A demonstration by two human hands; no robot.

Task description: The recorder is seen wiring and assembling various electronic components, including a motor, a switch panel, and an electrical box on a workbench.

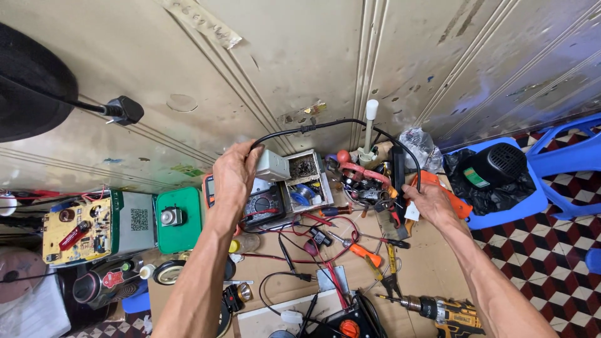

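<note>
We look down from head height at a cluttered repair bench made of flattened brown cardboard (432,263), with a dented metal shutter wall (300,56) on its far side.

Both of our bare hands are raised over the clutter, and a thin black rubber power cable (338,122) runs between them. Our left hand (235,172) is clenched around one end of it, at the left of the scene, just above a small grey plastic box (272,164). Our right hand (429,201) is closed on the other end, to the right and slightly nearer to us, where a small white tag (412,211) hangs by the fingers.

The cable's long axis runs left to right. It rises from the left fist, arches away toward the wall, then drops steeply to the right fist (so its highest stretch lies farther from us than either hand). Both hands already grip it; neither is nearer than the other.

Beneath the arch sit a dark multimeter with a round dial (266,205), an open grey tray with a blue wire spool (308,181) and a tangle of red and black test leads (325,241). An orange-handled screwdriver (362,250) lies nearer to us, and a yellow and black cordless drill (444,311) lies nearest, at the right. At the far left, a yellow circuit board (75,228) rests beside a green plastic case (178,216).
</note>
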